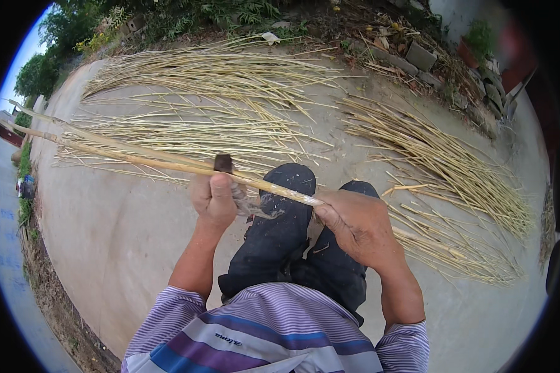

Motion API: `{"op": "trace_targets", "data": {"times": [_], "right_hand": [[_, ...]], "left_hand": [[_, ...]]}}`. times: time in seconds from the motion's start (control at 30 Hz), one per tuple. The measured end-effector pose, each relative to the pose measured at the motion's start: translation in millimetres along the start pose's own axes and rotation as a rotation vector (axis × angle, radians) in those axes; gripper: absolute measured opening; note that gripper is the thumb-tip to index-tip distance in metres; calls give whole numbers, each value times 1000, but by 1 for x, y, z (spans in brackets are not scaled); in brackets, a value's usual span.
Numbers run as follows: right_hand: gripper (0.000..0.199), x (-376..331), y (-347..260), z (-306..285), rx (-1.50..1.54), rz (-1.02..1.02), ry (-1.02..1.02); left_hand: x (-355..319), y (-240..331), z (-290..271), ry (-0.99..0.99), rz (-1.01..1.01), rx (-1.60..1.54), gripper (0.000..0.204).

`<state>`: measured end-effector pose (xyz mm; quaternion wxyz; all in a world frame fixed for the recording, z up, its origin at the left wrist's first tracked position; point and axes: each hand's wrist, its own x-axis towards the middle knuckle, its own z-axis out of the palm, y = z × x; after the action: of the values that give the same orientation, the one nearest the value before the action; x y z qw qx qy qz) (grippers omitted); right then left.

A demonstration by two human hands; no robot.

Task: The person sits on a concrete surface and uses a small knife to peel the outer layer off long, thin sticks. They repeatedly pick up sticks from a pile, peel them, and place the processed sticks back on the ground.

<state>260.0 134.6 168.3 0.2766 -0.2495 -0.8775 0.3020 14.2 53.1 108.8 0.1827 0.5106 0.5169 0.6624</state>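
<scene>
The left hand is gripping a dark-headed tool closed in its fist, pressing it against a long pale cane that is stretching far out to the left. The right hand is clasping the cane's near end above the knees. Bundles of split reeds are lying spread on the concrete ground beyond.

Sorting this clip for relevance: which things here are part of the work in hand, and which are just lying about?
In hand:
- long cane, held by left hand and right hand
- dark tool in left hand, against the cane

Lying about:
- split strips on the concrete ground
- bricks
- plants
</scene>
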Motion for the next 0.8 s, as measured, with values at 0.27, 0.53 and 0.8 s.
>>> {"op": "trace_targets", "data": {"times": [0.27, 0.53, 0.8], "right_hand": [[12, 9, -15, 12, -27, -29, 23], [10, 14, -21, 15, -147, -94, 3], [11, 16, -32, 27, -168, -72, -30]], "left_hand": [[-10, 5, 23, -70, 72, 83, 53], [-23, -9, 20, 49, -51, -3, 51], [-36, -14, 23, 122, -86, -60, 46]]}}
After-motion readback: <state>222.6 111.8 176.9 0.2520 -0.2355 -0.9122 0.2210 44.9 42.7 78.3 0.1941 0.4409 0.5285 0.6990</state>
